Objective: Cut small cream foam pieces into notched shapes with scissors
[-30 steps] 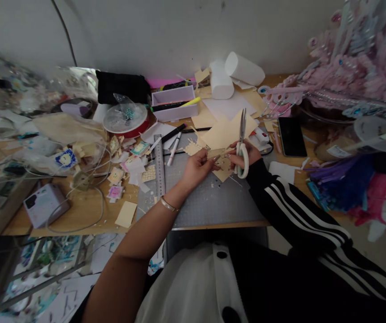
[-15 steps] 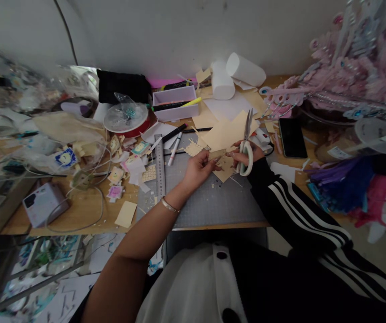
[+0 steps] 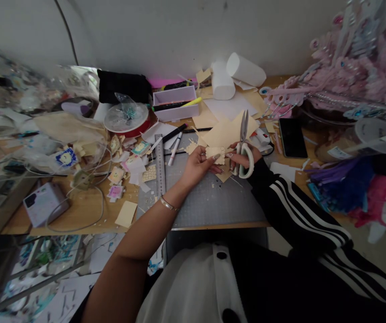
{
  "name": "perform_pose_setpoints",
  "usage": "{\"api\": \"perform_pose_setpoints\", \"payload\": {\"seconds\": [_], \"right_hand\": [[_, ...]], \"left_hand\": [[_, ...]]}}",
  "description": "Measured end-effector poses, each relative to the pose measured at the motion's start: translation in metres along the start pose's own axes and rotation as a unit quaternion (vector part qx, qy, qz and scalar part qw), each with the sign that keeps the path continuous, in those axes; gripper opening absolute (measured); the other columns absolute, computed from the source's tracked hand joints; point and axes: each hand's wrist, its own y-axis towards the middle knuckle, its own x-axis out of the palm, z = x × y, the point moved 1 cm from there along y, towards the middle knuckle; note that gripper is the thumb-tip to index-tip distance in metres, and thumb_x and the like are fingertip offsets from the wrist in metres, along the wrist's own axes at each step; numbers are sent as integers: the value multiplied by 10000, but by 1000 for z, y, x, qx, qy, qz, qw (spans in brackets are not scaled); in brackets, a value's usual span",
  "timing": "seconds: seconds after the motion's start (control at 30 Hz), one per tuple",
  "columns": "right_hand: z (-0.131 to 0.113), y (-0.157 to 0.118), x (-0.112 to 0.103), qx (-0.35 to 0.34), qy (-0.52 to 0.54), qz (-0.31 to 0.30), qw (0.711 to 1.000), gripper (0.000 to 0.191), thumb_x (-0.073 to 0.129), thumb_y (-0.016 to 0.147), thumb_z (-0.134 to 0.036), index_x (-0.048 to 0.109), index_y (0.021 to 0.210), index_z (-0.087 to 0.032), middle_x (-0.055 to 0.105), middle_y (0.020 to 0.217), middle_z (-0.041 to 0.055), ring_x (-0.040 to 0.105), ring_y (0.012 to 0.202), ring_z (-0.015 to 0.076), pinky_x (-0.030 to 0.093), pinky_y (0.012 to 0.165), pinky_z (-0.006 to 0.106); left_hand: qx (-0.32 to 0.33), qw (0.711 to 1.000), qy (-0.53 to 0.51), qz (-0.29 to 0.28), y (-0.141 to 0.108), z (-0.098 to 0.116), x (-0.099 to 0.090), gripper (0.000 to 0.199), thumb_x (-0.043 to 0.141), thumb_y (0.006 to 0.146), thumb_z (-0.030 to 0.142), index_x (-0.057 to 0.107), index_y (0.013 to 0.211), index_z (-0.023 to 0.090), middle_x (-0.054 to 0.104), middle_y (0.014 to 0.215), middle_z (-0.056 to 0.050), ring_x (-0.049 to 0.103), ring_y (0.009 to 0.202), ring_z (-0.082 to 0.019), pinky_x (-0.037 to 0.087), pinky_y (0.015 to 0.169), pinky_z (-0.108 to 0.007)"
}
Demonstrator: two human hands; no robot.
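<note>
"Two grips above the cutting mat (image 3: 209, 204): report status."

"Left hand (image 3: 195, 167): thumb and fingers pinch the cream card piece (image 3: 213, 153) over the mat's far half. Right hand (image 3: 253, 153): fingers curl around the handles of the scissors (image 3: 243, 130), blades directed away from the body. Whether its fingertips touch the card cannot be determined."

"State the change."

"The card piece has turned; its broad, patterned face now shows. Judgement: its outline is easier to check at this angle, with the blades clear."

"Remaining items?"

"Ruler (image 3: 160, 172): on the mat's left side. Pen box (image 3: 176, 113): beyond the mat's far edge. White rolls (image 3: 222, 81): farthest from the mat."
</note>
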Motion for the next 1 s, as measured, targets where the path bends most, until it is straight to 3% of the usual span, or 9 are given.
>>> {"api": "perform_pose_setpoints", "payload": {"seconds": [0.73,1.0], "right_hand": [[7,5,-2,-24,-10,12,1000,416,832,587,-350,512,828,-239,667,642,-28,570,392,141,501,361,297],[19,3,3,-152,-31,61,986,386,762,645,-331,479,895,-250,714,705,4,686,596,187,594,567,329]], "left_hand": [[3,1000,0,-6,-1,0,1,555,806,675,519,401,894,210,685,648,35,693,519,-172,523,489,-239],[-71,992,-106,-21,-4,5,4,465,839,677,358,483,910,172,698,649,10,654,469,-122,528,479,-202]]}}
